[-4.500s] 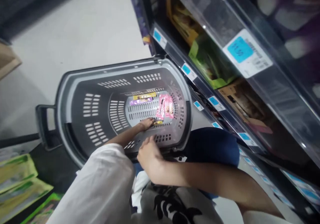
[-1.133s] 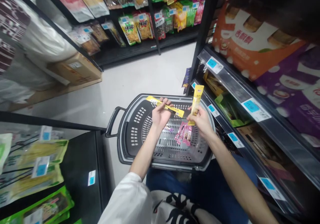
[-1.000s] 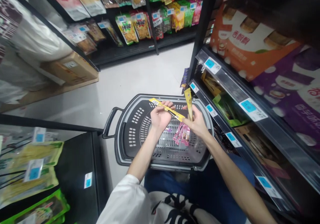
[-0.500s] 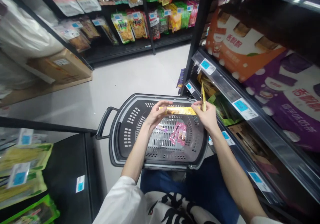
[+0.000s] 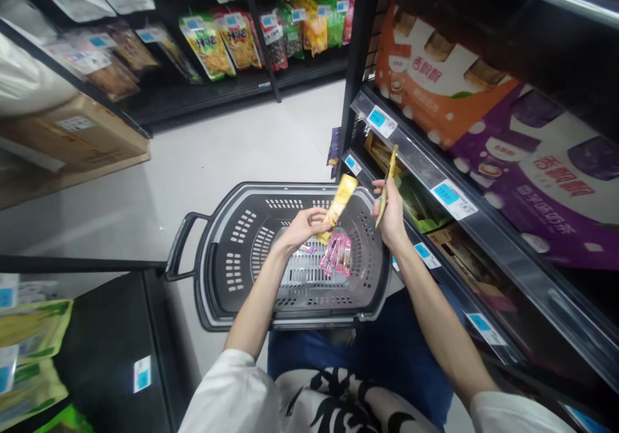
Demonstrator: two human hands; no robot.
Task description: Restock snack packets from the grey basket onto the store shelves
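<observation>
While btwn shelves (image 5: 425, 162), basket (image 5: 300, 321) on floor (image 5: 227, 156)

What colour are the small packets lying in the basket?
The packets are pink, clearest in the head view.

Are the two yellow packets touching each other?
Apart. The head view shows a gap between the wide yellow packet in the left hand and the edge-on yellow packet in the right hand.

Working low over a grey basket (image 5: 240, 247) on the shop floor. Pinching a yellow sachet (image 5: 341, 198) in the left hand (image 5: 304, 224), tilted up to the right. Gripping a second yellow sachet (image 5: 387, 182) edge-on in the right hand (image 5: 391, 218) — close beside the shelf rail (image 5: 412, 153). Just below, lying in the basket — pink sachets (image 5: 336, 255).
</observation>
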